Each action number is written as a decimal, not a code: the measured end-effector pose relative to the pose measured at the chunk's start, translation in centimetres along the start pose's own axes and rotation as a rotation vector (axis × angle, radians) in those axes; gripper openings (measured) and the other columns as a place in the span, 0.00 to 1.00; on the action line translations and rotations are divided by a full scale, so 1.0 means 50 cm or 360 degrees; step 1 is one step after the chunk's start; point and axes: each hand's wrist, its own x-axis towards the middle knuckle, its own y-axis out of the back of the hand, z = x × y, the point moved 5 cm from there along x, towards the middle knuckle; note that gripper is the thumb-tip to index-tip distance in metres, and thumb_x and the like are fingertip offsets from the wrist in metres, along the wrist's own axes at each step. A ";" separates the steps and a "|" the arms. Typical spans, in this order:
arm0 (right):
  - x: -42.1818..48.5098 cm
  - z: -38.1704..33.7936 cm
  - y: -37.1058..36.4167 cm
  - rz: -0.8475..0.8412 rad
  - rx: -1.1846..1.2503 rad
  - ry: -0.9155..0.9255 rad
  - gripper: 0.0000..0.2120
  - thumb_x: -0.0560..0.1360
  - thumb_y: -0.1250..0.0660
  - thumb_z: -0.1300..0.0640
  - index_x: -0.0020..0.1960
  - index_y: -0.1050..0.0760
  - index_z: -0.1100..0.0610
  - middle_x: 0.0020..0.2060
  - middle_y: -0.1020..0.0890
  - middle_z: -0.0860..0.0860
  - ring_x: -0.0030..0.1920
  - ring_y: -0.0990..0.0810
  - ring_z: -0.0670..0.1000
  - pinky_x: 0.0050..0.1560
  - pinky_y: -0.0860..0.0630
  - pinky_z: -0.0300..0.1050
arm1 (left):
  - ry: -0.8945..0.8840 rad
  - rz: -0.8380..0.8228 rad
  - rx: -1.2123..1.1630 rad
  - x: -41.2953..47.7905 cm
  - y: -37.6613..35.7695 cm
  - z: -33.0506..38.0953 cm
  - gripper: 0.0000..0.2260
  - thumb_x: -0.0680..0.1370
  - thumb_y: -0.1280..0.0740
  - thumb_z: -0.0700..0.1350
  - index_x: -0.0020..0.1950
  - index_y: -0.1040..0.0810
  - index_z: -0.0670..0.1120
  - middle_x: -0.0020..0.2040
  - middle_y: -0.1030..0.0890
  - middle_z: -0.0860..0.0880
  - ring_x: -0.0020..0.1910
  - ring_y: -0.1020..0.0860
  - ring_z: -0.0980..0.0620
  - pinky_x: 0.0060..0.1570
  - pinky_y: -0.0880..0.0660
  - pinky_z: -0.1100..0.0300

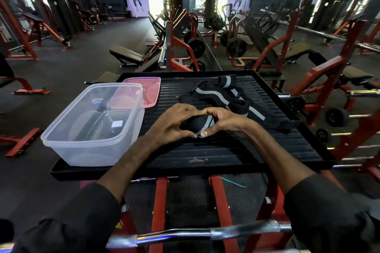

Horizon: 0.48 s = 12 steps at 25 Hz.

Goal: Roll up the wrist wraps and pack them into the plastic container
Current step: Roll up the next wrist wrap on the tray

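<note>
On the worktop (226, 150), container (61, 139) at its left edge, loose wraps (216, 92) toward the far right corner, the left grip (172, 121) and right grip (228, 121) pinch a roll (197, 124) at centre, which would likely unwind if the thumbs slacken.

The platform (226, 150) is black with fine parallel ribs. At its left edge the plastic container (61, 139) is clear and colourless, and at its far left corner the lid (153, 88) is translucent pink. The wrist wraps (213, 93) on its far right part are black with a grey stripe.
</note>
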 end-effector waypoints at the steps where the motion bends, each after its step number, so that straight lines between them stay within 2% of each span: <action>1: -0.002 0.001 0.002 0.0067 0.0029 0.0033 0.29 0.66 0.20 0.71 0.64 0.24 0.61 0.61 0.18 0.58 0.60 0.18 0.54 0.63 0.21 0.47 | 0.0049 0.0079 -0.0024 -0.002 0.008 -0.008 0.32 0.69 0.23 0.56 0.70 0.23 0.45 0.63 0.22 0.46 0.64 0.24 0.47 0.65 0.28 0.48; 4: -0.003 0.002 0.001 0.0241 0.0132 0.0157 0.30 0.65 0.21 0.73 0.63 0.25 0.59 0.59 0.18 0.53 0.61 0.19 0.50 0.63 0.22 0.44 | 0.0207 0.0327 -0.0170 -0.010 0.028 -0.033 0.36 0.65 0.20 0.56 0.70 0.24 0.44 0.64 0.23 0.44 0.65 0.25 0.46 0.67 0.29 0.46; 6: 0.003 0.007 -0.006 0.0306 0.0174 0.0212 0.33 0.65 0.21 0.73 0.67 0.27 0.57 0.60 0.19 0.50 0.63 0.20 0.49 0.64 0.23 0.42 | 0.0404 0.0407 -0.0244 -0.017 0.024 -0.047 0.34 0.67 0.20 0.54 0.70 0.24 0.45 0.64 0.22 0.45 0.65 0.24 0.48 0.68 0.28 0.48; 8: 0.008 0.019 -0.019 0.0299 0.0068 0.0193 0.36 0.66 0.22 0.72 0.69 0.29 0.57 0.63 0.20 0.50 0.66 0.22 0.50 0.65 0.25 0.42 | 0.0747 0.0412 -0.0483 -0.026 0.008 -0.066 0.32 0.71 0.22 0.50 0.72 0.27 0.48 0.64 0.22 0.47 0.66 0.24 0.51 0.68 0.27 0.52; 9: 0.010 0.027 -0.024 0.0271 0.0005 0.0171 0.36 0.67 0.23 0.72 0.71 0.30 0.57 0.64 0.21 0.51 0.67 0.23 0.50 0.65 0.25 0.42 | 0.0899 0.0385 -0.0685 -0.031 -0.003 -0.073 0.32 0.72 0.24 0.48 0.74 0.29 0.48 0.65 0.23 0.47 0.68 0.24 0.49 0.67 0.27 0.53; 12: 0.003 0.028 -0.027 0.0199 -0.0105 0.0143 0.36 0.69 0.26 0.74 0.73 0.32 0.59 0.67 0.23 0.54 0.66 0.23 0.49 0.62 0.23 0.39 | 0.1105 0.0248 -0.1147 -0.043 -0.029 -0.078 0.36 0.71 0.27 0.49 0.77 0.36 0.48 0.70 0.28 0.45 0.70 0.26 0.44 0.64 0.26 0.59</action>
